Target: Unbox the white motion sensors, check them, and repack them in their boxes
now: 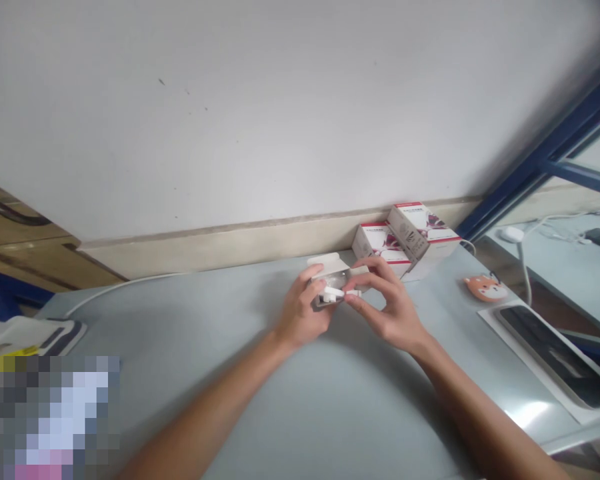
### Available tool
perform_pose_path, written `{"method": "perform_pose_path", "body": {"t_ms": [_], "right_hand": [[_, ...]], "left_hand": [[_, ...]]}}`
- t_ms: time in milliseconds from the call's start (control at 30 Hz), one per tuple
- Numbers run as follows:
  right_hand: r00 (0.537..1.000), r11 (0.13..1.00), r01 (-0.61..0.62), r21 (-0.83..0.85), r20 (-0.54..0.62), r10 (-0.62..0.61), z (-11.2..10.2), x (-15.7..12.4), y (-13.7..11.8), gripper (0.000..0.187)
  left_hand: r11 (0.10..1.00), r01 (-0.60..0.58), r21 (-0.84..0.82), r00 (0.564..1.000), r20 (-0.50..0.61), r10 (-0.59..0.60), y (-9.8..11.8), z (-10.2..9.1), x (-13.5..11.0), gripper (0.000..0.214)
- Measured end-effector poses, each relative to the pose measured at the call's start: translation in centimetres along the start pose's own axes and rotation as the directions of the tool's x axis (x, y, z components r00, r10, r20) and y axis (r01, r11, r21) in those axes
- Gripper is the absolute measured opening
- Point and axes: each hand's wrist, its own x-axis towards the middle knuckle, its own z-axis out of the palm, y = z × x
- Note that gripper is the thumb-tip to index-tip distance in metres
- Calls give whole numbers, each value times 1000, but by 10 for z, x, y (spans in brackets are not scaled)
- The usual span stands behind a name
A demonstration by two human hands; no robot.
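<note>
My left hand (303, 310) is closed around a small white cardboard box (324, 265) whose flap stands up, above the middle of the table. At the box's open mouth, my right hand (393, 310) pinches a small white piece (333, 294) between thumb and fingertips. The piece looks like plastic, but its kind is too small to make out. Fingers of both hands hide parts of the box and its inside. Just behind my right hand stand two white-and-red printed boxes, a nearer one (380, 241) and a larger one (423, 230) against it.
The pale table (260, 400) runs along a white wall. On the right lie an orange animal-face item (485, 288) and a dark phone-like slab (555, 353) on a white sheet. A white cable (125, 287) trails at the left. Blue metal bars (545, 147) border the right side.
</note>
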Motion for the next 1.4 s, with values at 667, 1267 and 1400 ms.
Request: {"method": "perform_pose_path", "body": {"t_ms": [667,1267,1400], "right_hand": [[996,994,64,-84,-54,-68,4,-1,1,6],[830,698,-158,-698,290,477,4,-2,19,13],[842,711,-95,-697,326,431,5,-3,17,11]], "left_hand": [[1000,11,8,1000,-4,-11,0,0,0,80],[972,229,-45,965,-119,-233,-14,4,-3,95],[961,263,-87,952,-138,-273,-15,7,-6,97]]}}
